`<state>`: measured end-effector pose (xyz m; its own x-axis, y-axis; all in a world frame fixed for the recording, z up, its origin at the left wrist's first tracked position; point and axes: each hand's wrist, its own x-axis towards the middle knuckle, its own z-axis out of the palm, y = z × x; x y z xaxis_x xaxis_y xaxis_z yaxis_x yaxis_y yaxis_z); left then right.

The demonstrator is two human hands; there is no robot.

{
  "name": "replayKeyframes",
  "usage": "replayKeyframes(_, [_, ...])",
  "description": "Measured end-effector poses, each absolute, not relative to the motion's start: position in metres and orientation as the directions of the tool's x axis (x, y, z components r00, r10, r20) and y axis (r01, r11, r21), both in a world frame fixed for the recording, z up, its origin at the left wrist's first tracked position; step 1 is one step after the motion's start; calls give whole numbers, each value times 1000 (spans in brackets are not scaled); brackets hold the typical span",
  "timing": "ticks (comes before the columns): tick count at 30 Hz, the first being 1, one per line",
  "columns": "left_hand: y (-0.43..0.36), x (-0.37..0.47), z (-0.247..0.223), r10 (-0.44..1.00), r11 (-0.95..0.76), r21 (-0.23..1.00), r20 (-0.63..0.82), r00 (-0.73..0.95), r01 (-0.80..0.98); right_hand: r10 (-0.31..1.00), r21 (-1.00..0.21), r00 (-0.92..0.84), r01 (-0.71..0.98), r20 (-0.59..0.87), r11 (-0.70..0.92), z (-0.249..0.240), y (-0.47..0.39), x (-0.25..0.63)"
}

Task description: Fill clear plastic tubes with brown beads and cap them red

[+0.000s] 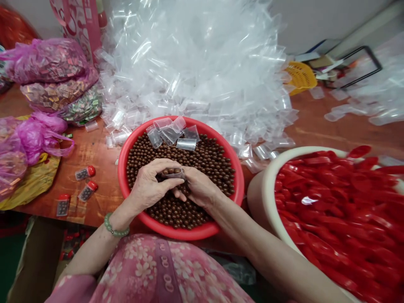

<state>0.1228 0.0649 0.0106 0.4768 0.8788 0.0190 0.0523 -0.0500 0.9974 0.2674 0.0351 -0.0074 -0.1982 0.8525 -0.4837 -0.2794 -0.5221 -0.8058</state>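
My left hand (153,184) is closed around a clear plastic tube (174,174) with brown balls inside, held almost level above the red basin (239,168). Against the tube's right end rests my right hand (199,185), its fingers curled and partly hidden; whether it grips anything else I cannot make out. Glossy brown balls (189,212) fill much of the basin under both hands. Several clear tubes without balls (186,144) lie on the balls at the basin's far side.
A large heap of clear tubes (195,63) rises behind the basin. At right stands a cream tub (263,193) of red plastic pieces (344,210). Filled tubes with red caps (88,190) lie at left, near pink bags (47,63). A yellow basket (301,78) sits farther back.
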Motion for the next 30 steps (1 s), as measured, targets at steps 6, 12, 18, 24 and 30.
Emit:
replayKeyframes(6, [69,119,9,811,285,955,-193,552,-84,930,-931,-90,-44,-356,-361,-8,30,270])
replayKeyframes(12, [70,117,5,856,138,989,-149,495,60,999,-884,-42,467,-33,-10,1,26,291])
replayKeyframes(18, [69,110,9,711,360,933,-282,644,12,937,-817,-275,475,215,327,29,25,303])
replayKeyframes(24, [67,108,6,667,338,941,-243,704,5,873,-843,-468,408,138,352,40,41,298])
replayKeyframes(30, [68,107,3,644,423,906,-290,708,-13,886,-864,-454,406,93,299,37,44,296])
